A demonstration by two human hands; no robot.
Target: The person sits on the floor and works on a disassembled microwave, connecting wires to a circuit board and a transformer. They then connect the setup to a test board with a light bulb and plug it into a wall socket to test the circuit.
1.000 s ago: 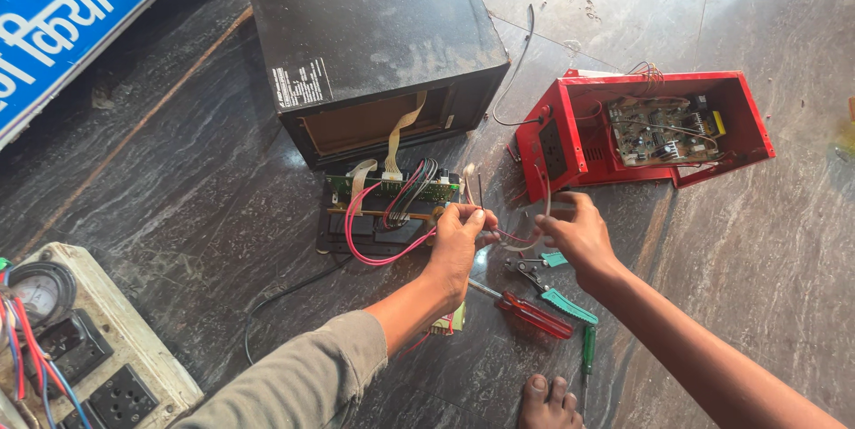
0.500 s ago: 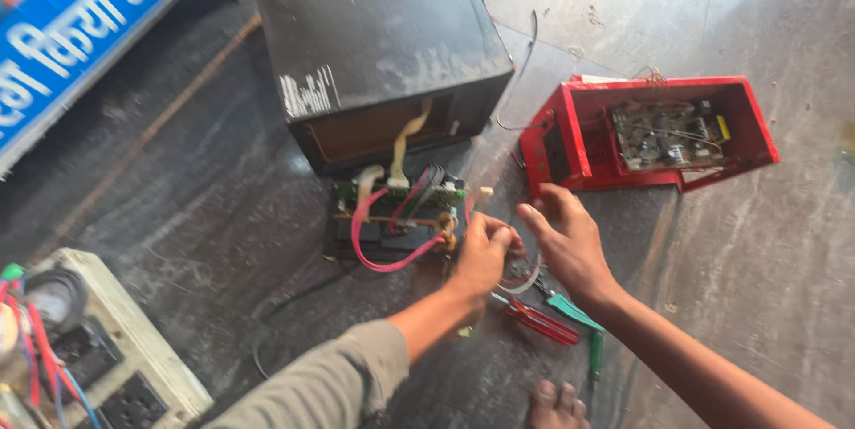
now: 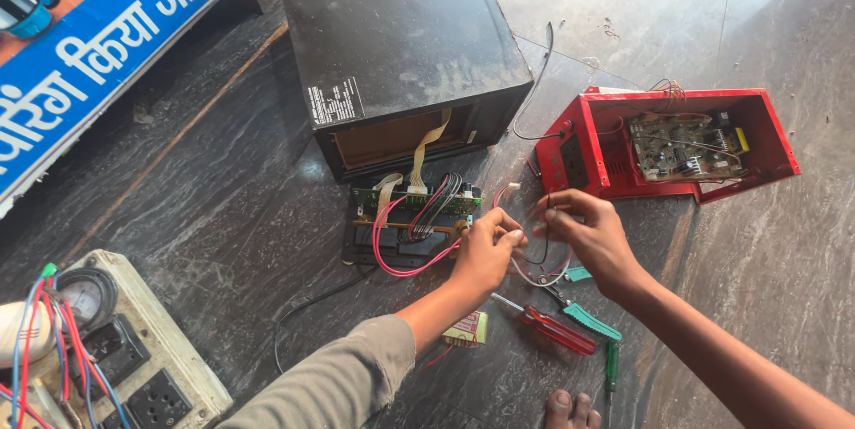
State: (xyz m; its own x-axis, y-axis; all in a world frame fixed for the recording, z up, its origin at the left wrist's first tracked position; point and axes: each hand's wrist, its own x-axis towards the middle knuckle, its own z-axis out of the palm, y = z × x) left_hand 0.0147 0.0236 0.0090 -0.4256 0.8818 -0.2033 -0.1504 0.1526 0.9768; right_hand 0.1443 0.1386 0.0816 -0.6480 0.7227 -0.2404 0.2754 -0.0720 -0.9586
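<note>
Nearest, red-handled screwdriver and green-handled pliers lie on floor; above them L hand and R hand, each grip pinched shut on thin wires (which strand unclear) beside circuit board w/ pink loop, black case behind, red case far R.

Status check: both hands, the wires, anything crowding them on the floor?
Left hand pinching thin wires. Right hand pinching same bundle. Red-handled screwdriver and green-handled pliers lie just below, apart from hands.
</note>
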